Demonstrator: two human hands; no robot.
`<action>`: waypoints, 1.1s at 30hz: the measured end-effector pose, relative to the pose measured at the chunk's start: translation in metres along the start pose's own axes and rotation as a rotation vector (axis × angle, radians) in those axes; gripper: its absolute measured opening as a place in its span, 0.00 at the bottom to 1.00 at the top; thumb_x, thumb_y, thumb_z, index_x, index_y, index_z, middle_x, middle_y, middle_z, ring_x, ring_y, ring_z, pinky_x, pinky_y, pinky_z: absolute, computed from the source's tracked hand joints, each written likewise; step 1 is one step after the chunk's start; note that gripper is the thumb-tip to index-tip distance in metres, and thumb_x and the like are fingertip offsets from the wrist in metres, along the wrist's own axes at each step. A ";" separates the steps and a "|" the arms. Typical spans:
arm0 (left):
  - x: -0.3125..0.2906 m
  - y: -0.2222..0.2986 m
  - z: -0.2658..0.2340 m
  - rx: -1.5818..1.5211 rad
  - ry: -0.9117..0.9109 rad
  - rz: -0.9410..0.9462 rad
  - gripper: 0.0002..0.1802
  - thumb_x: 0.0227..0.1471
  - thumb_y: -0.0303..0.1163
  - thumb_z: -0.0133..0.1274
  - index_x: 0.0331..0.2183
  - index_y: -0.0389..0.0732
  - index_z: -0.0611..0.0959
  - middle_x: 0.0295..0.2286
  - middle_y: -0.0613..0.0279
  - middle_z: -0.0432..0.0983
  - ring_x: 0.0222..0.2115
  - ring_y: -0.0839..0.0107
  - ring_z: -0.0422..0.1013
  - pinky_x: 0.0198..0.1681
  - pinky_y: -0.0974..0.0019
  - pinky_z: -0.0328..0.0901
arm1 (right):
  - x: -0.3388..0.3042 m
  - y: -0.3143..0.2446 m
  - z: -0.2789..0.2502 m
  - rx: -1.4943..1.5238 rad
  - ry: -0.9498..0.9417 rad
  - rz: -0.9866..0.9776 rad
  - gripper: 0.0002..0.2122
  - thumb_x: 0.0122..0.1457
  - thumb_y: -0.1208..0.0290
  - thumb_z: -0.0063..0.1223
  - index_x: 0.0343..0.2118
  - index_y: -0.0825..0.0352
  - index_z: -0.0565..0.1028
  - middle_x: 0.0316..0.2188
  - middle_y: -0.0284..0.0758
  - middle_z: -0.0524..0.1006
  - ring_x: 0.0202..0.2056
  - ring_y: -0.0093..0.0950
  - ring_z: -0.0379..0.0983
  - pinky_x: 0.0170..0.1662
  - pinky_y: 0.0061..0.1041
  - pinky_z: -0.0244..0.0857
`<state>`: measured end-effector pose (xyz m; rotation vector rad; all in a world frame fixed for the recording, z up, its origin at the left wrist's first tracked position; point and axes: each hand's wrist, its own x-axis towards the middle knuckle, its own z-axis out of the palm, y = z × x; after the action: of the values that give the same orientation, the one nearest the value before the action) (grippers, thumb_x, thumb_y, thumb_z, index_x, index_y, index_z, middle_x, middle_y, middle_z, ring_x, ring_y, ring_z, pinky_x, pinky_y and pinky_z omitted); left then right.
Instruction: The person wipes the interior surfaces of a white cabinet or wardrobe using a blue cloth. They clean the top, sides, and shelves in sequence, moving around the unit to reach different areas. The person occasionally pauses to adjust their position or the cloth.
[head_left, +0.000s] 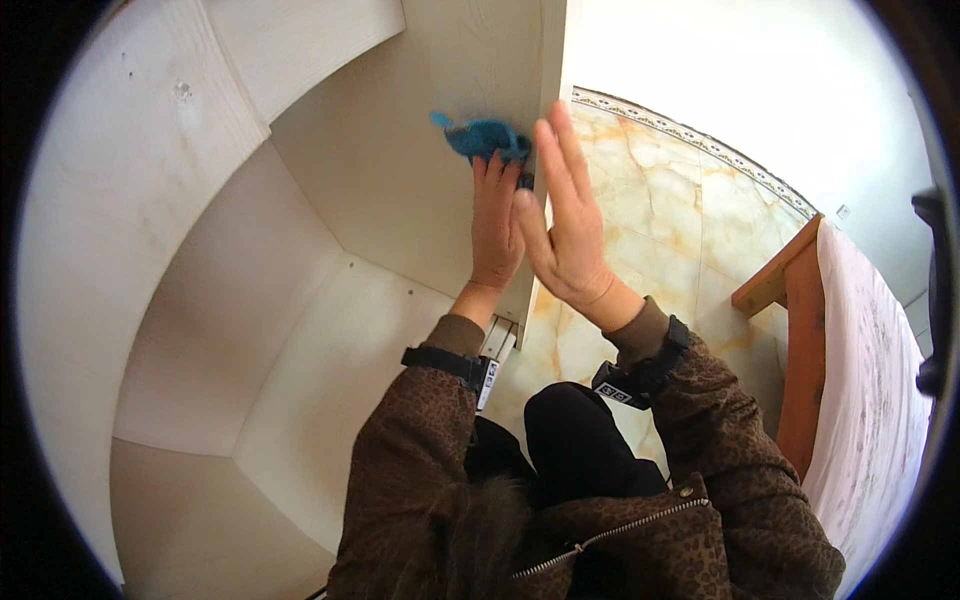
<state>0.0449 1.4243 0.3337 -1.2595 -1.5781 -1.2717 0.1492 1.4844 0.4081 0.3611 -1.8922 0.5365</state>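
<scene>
A crumpled blue cloth [487, 138] lies against the inner face of an upright pale wooden panel [430, 100], near its front edge. My left hand [495, 222] reaches up inside the cabinet, its fingers pressed onto the cloth and partly hidden by it. Beside it, on the outer side of the panel's edge, my right hand [572, 225] is raised with straight fingers and nothing in it. Its thumb stands apart from the fingers. A small dark item [526, 181] shows between the two hands; I cannot make out what it is.
The open cabinet's pale walls and bottom board [310, 370] curve around on the left. Marble-patterned floor tiles [660, 210] with a patterned border lie to the right. A wooden frame [803, 330] with a white cover [870, 400] stands at the right. My knees are below.
</scene>
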 end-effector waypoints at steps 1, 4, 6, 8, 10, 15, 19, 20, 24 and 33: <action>-0.012 0.002 0.000 -0.041 -0.051 -0.130 0.26 0.63 0.37 0.38 0.59 0.35 0.63 0.59 0.43 0.55 0.63 0.45 0.47 0.66 0.50 0.39 | -0.004 -0.005 0.000 0.016 -0.084 -0.042 0.27 0.59 0.77 0.42 0.63 0.72 0.56 0.64 0.52 0.54 0.65 0.46 0.49 0.66 0.37 0.47; -0.024 0.019 -0.004 0.082 -0.077 -0.253 0.28 0.62 0.31 0.39 0.62 0.39 0.57 0.62 0.47 0.50 0.64 0.52 0.46 0.67 0.54 0.41 | -0.001 -0.018 0.006 -0.006 -0.346 -0.461 0.27 0.59 0.71 0.45 0.62 0.71 0.58 0.63 0.50 0.56 0.65 0.45 0.49 0.67 0.40 0.45; -0.005 0.019 -0.010 0.108 -0.060 -0.193 0.29 0.61 0.31 0.40 0.62 0.39 0.57 0.63 0.48 0.49 0.64 0.52 0.45 0.67 0.54 0.41 | 0.019 -0.017 0.015 -0.041 -0.306 -0.097 0.26 0.60 0.70 0.46 0.62 0.69 0.58 0.63 0.46 0.56 0.65 0.45 0.50 0.65 0.39 0.47; 0.023 0.005 -0.017 0.107 -0.044 -0.070 0.30 0.61 0.32 0.40 0.62 0.40 0.56 0.63 0.49 0.48 0.64 0.53 0.45 0.67 0.54 0.41 | 0.042 -0.012 0.021 -0.202 -0.195 -0.111 0.28 0.59 0.70 0.47 0.62 0.68 0.57 0.63 0.45 0.55 0.65 0.44 0.49 0.66 0.39 0.46; 0.050 -0.020 -0.026 0.126 -0.036 0.058 0.30 0.61 0.32 0.41 0.63 0.40 0.55 0.63 0.50 0.48 0.65 0.53 0.45 0.67 0.54 0.41 | 0.049 -0.014 0.028 -0.244 -0.133 -0.187 0.28 0.59 0.69 0.47 0.62 0.69 0.57 0.64 0.46 0.55 0.65 0.44 0.48 0.66 0.39 0.46; 0.085 -0.100 -0.053 0.248 -0.030 0.184 0.32 0.60 0.33 0.42 0.63 0.42 0.54 0.64 0.51 0.46 0.65 0.54 0.45 0.66 0.54 0.42 | 0.038 -0.011 0.043 -0.135 -0.154 -0.037 0.28 0.60 0.69 0.47 0.62 0.70 0.55 0.64 0.49 0.54 0.65 0.47 0.47 0.66 0.40 0.45; 0.102 -0.130 -0.077 0.251 0.041 -0.194 0.33 0.58 0.28 0.39 0.64 0.45 0.54 0.64 0.52 0.48 0.64 0.52 0.46 0.66 0.54 0.45 | 0.018 -0.003 0.038 -0.110 -0.233 -0.017 0.29 0.58 0.71 0.49 0.59 0.80 0.55 0.60 0.58 0.54 0.62 0.56 0.50 0.64 0.43 0.48; 0.109 -0.133 -0.087 0.210 0.108 -0.340 0.34 0.57 0.26 0.41 0.64 0.45 0.53 0.64 0.51 0.46 0.65 0.53 0.45 0.66 0.54 0.44 | 0.015 -0.001 0.036 -0.106 -0.252 -0.023 0.29 0.58 0.71 0.49 0.59 0.80 0.55 0.60 0.58 0.53 0.62 0.55 0.50 0.64 0.43 0.48; 0.132 -0.138 -0.107 0.116 0.162 -0.481 0.35 0.56 0.25 0.39 0.64 0.41 0.52 0.64 0.47 0.45 0.65 0.49 0.41 0.67 0.52 0.40 | 0.011 0.002 0.040 -0.056 -0.211 0.049 0.28 0.60 0.71 0.47 0.60 0.78 0.54 0.61 0.57 0.53 0.63 0.54 0.49 0.64 0.42 0.48; 0.009 -0.072 -0.032 0.011 -0.173 0.060 0.35 0.62 0.42 0.40 0.64 0.38 0.52 0.65 0.45 0.40 0.65 0.45 0.35 0.67 0.52 0.37 | 0.004 0.009 0.072 0.188 -0.027 0.218 0.26 0.62 0.71 0.42 0.61 0.74 0.55 0.62 0.54 0.53 0.63 0.49 0.52 0.63 0.38 0.50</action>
<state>-0.0280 1.3929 0.3318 -1.4315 -1.6518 -1.1405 0.0863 1.4544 0.3877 0.2863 -1.9238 0.8626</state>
